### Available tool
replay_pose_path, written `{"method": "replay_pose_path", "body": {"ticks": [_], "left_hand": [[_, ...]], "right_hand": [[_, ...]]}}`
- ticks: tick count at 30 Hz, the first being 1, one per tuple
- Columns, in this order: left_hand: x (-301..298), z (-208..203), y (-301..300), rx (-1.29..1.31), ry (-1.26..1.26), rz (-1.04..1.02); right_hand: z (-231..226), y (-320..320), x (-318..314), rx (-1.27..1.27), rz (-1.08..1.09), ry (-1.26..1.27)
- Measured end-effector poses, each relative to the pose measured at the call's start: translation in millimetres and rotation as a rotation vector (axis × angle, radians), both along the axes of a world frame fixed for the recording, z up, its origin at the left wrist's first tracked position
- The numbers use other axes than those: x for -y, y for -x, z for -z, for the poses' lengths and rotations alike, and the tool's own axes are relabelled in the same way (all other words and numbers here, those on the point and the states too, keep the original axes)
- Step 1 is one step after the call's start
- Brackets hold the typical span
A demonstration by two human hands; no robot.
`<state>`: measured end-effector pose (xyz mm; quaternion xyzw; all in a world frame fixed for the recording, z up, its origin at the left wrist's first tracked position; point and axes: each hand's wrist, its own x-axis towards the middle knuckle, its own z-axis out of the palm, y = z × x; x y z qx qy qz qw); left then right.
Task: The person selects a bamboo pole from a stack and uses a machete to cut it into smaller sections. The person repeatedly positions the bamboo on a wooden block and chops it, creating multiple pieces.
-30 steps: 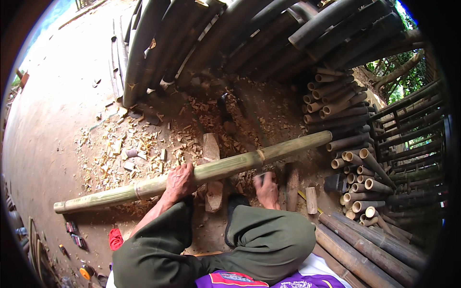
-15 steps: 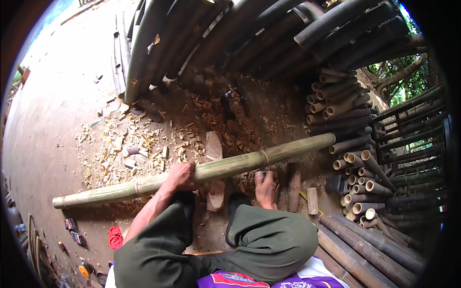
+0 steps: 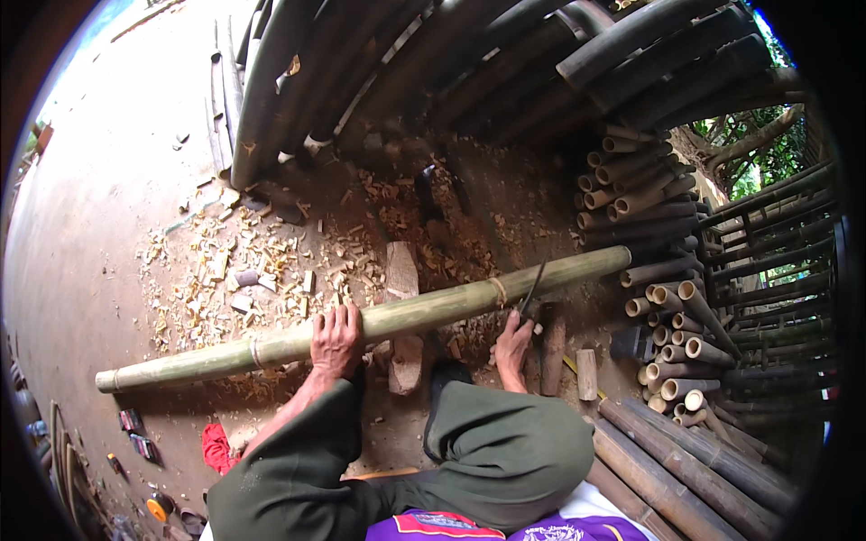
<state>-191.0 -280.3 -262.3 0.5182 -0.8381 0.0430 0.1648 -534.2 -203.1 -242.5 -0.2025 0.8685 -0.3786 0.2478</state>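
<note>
The earthen floor (image 3: 81, 279) around me is littered with wood chips (image 3: 239, 275), heaviest at the left and beyond my feet. Dark poles (image 3: 388, 81) line the far side, and cut tubes (image 3: 678, 347) are stacked at the right.

The bamboo pole (image 3: 424, 311) lies in front of me, from near left to far right, crossing over a wooden block (image 3: 404, 365). My left hand (image 3: 336, 344) is closed over it, just left of the block, fingers bent over the far side. My right hand (image 3: 511, 344) is clenched around a knife (image 3: 534, 288), whose blade points away from me and crosses the pole in view, just right of a raised joint (image 3: 498, 290). I cannot tell whether the edge touches the bamboo.

To work this well, I judge, I should press the pole firmly onto the block so it cannot roll, keep my left grip well clear of the blade, take light, even strokes, and watch my right knee, which sits close by.
</note>
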Motion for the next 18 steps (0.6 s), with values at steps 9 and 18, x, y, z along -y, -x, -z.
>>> {"method": "replay_pose_path", "body": {"ticks": [9, 18], "left_hand": [[16, 0, -8, -0.015, -0.342, 0.089], [16, -6, -7, -0.038, -0.407, 0.073]], "right_hand": [[6, -16, -16, -0.462, -0.373, -0.078], [-25, -35, -8, -0.482, -0.329, -0.119]]}}
